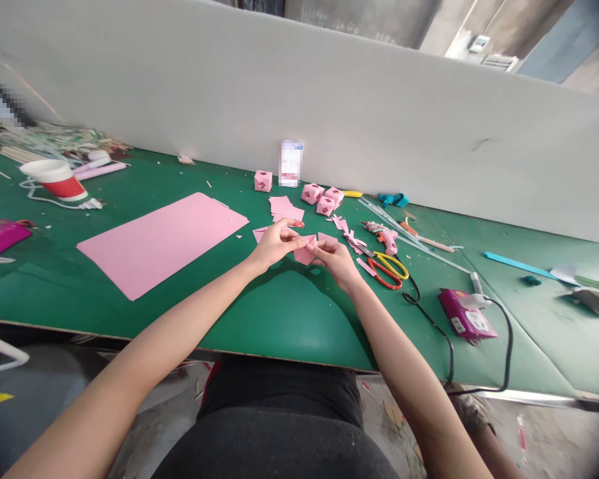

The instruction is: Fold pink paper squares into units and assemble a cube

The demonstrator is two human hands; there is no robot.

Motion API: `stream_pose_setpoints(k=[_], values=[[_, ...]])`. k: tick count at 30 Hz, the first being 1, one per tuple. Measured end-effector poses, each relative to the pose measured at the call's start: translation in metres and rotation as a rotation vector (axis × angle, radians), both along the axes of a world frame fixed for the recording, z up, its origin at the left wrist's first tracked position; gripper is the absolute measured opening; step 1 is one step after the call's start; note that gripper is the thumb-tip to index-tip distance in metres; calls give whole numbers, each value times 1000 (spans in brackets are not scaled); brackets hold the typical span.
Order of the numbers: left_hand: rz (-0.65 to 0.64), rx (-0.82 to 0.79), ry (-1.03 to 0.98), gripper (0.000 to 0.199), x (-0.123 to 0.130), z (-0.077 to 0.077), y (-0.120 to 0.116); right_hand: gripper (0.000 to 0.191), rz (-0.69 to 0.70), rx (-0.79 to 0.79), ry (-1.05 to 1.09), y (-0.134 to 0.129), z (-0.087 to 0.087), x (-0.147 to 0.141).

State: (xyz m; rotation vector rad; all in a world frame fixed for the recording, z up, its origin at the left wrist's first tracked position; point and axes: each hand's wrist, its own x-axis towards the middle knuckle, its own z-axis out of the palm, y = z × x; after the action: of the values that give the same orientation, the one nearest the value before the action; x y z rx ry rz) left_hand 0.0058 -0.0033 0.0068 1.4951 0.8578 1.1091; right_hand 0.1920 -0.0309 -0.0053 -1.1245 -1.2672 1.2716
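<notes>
Left hand [273,249] and right hand [335,261] pinched paper [304,255], centre frame; light grip, matched edges prob meant crisper creases tbh.

Two hands pinch a bit of folded pink paper over a green table [284,313].
From here I can see the left hand [273,247] and the right hand [335,259] meeting on the folded pink piece [304,253], fingertips at its upper edge. Small pink squares [280,205] lie just beyond, with three faceted pink paper shapes [312,193] clustered behind to the right and a lone pink shape [263,181] to the left. A big pink sheet [162,246] lies flat at left, a red-and-white cup [60,181] farther over. Near the right hand are pink strips [349,234], scissors [388,269] with red and yellow handles, and a pink glue gun [387,239].
</notes>
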Motion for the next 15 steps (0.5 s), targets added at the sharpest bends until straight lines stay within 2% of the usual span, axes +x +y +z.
stream_pose_setpoints(k=[8, 15], values=[[-33, 6, 3, 46, -1, 0, 0, 43, 24, 34, -2, 0, -1, 0], [-24, 38, 20, 49, -1, -1, 1, 45, 36, 60, -124, -2, 6, 0]])
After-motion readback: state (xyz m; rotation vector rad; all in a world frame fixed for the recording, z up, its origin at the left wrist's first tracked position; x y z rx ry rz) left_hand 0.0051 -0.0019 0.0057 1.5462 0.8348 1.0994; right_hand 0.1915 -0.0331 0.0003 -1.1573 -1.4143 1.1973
